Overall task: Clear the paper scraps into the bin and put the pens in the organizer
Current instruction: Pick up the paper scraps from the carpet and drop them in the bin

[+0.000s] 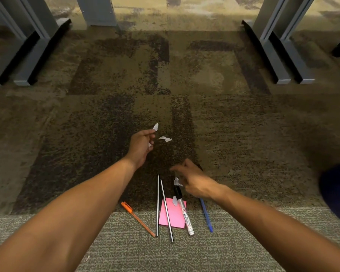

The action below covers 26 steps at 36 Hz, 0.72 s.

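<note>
A white scrap [155, 127] stuck up from the fingertips of the left hand [140, 147], pinched there above the carpet [243, 134], and a second bit of white showed at the lower edge of the same hand's curled fingers. Just right of that hand, apart from it, another scrap [165, 138] lay on the dark patch of carpet. The right hand [192, 181] hovered nearer the camera, fingers loosely spread and reaching left, holding nothing that could be seen; a crumpled scrap [177, 181] lay just beside its fingertips, at the black cap end of a marker [183, 209], and whether the fingers touched it could not be told. A further small scrap [174, 201] rested on a pink pad [174, 216], against the marker's barrel. The marker lay slantwise over the pad's right side, its white body pointing toward the camera. Two thin dark pens [157, 205] [166, 211] lay close together left of it, the right-hand one crossing the pad. An orange pen [137, 218] lay further left, angled, well clear of the pad. A blue pen [206, 214] lay to the right of the marker, its upper end hidden under the right wrist. All the pens sat where the dark carpet met a paler grey strip. Grey desk legs [279, 55] stood far back at both sides, and a dark blue shape [338, 193] cut into the right edge.
</note>
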Each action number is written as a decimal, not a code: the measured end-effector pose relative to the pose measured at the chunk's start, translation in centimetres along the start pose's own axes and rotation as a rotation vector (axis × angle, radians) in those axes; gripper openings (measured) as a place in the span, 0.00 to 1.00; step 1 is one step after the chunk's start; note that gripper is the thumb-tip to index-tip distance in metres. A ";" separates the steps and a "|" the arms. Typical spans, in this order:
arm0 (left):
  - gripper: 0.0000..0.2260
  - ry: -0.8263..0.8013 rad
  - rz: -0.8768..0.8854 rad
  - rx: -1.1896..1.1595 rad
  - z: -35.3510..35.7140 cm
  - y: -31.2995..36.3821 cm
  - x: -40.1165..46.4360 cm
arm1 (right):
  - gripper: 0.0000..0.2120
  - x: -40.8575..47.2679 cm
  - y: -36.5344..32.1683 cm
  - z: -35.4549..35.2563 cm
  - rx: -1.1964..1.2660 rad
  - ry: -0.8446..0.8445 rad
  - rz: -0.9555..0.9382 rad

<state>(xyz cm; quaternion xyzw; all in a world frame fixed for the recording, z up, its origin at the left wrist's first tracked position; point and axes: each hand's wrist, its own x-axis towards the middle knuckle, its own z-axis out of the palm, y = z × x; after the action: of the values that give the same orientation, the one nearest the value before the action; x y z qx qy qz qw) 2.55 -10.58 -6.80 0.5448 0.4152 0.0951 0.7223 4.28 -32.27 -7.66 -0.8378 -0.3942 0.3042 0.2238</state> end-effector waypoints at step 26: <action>0.07 0.183 0.319 0.838 2.3 -1.5 8.2 | 0.06 2.2 2.4 3.4 -0.102 0.124 0.063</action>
<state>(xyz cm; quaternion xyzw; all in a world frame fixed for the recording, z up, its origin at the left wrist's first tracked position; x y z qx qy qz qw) 8.89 -7.95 -12.05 0.8365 0.3911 0.0766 0.3760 4.34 -31.46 -12.28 -0.8772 -0.3682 0.2383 0.1954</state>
